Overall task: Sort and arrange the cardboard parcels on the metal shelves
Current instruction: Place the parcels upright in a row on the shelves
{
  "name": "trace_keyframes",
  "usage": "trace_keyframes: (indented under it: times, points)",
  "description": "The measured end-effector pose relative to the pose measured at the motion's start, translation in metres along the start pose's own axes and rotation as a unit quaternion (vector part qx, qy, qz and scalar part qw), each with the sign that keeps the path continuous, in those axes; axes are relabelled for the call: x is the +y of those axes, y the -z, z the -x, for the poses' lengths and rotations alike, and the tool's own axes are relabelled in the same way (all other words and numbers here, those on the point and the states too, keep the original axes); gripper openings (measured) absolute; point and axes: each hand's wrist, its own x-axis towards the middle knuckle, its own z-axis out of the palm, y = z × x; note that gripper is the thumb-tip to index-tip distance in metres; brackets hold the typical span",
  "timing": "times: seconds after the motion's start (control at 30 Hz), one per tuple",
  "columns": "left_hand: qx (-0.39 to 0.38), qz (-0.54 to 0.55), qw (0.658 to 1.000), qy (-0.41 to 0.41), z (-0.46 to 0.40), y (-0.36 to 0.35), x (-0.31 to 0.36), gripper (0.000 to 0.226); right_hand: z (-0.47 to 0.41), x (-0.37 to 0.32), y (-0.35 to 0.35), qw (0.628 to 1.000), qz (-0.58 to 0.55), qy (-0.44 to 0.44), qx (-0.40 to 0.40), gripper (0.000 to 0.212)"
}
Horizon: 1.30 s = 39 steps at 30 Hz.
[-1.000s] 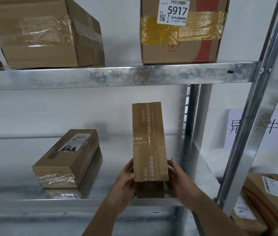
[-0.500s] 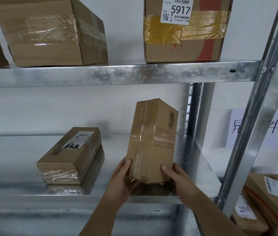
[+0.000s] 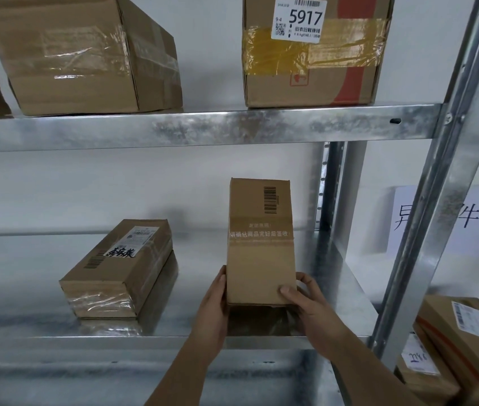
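Observation:
A tall narrow cardboard parcel point(image 3: 261, 244) stands upright on the middle metal shelf point(image 3: 334, 276), near its front right. A barcode and a taped band face me. My left hand point(image 3: 213, 303) holds its lower left side with the thumb along the edge. My right hand point(image 3: 305, 300) grips the lower right corner, thumb on the front face. A flat parcel point(image 3: 118, 268) with a white label lies to the left on the same shelf.
On the upper shelf point(image 3: 203, 127) sit a large plain box point(image 3: 80, 54) at left and a box labelled 5917 point(image 3: 314, 51) at right. The rack's upright post point(image 3: 443, 177) rises at right. More parcels point(image 3: 460, 347) lie beyond it, low right.
The tall parcel has been turned about its upright axis, so the barcode face now faces me instead of the taped seam. Both hands kept hold of its base.

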Motion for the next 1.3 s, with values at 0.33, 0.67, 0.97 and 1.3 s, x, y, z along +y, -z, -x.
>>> trace_keyframes:
  times: [0.33,0.67,0.97,1.3]
  points:
    - [-0.018,0.029,0.999,0.003,-0.004,0.010,-0.002,0.037,0.001,-0.003,-0.004,1.000,0.011,0.008,0.002,0.058]
    - [-0.053,0.013,0.998,0.002,0.001,0.013,0.000,0.052,0.000,-0.002,-0.005,0.999,0.031,0.012,0.006,0.059]
    - [-0.070,0.035,0.996,-0.034,0.004,0.013,0.001,0.056,0.001,-0.002,-0.007,0.999,0.035,0.010,0.021,0.047]
    - [-0.008,0.129,0.991,-0.027,-0.003,0.024,-0.006,0.048,0.003,-0.001,-0.011,0.995,0.081,0.015,0.056,0.052]
